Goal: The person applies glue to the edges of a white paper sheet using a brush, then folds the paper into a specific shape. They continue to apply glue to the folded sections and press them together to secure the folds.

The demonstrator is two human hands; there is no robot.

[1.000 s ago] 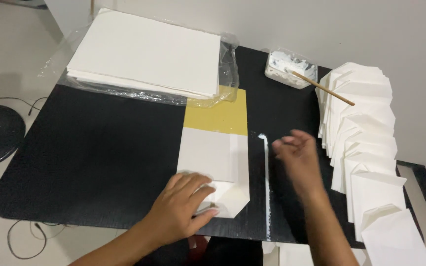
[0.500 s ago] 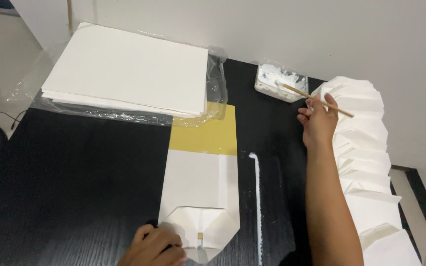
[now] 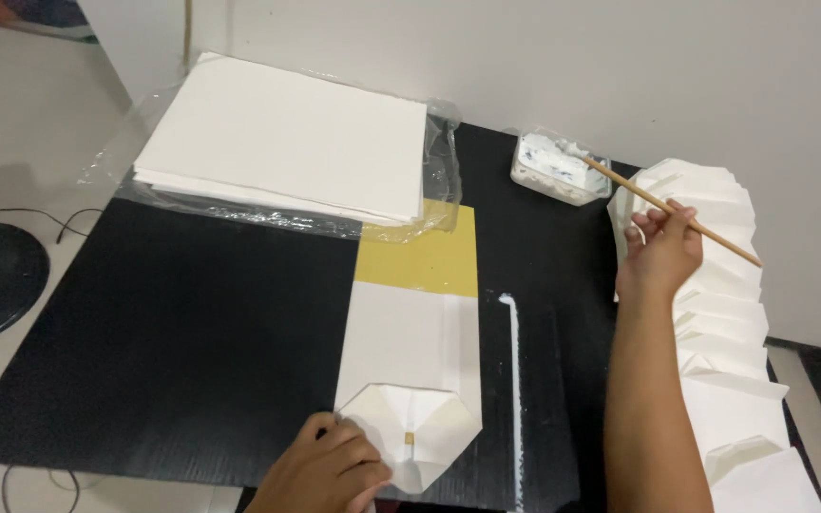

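- Black table (image 3: pixel 192 332) is bearing a half-folded paper bag (image 3: pixel 410 380), its bottom flaps folded, unglued.
- Left hand (image 3: pixel 330 470) is pressing flat-fingered on the bag's bottom.
- Right hand (image 3: pixel 662 252), right of the bag, is pinching a stick (image 3: pixel 677 211) dipping into the paste tub (image 3: pixel 555 166).

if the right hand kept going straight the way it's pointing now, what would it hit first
The right hand, holding the thin wooden stick, points up and away toward the far table edge. Going straight on, it would probably first meet the top of the row of folded white paper pieces, near the clear tub of white paste; depth is unclear.
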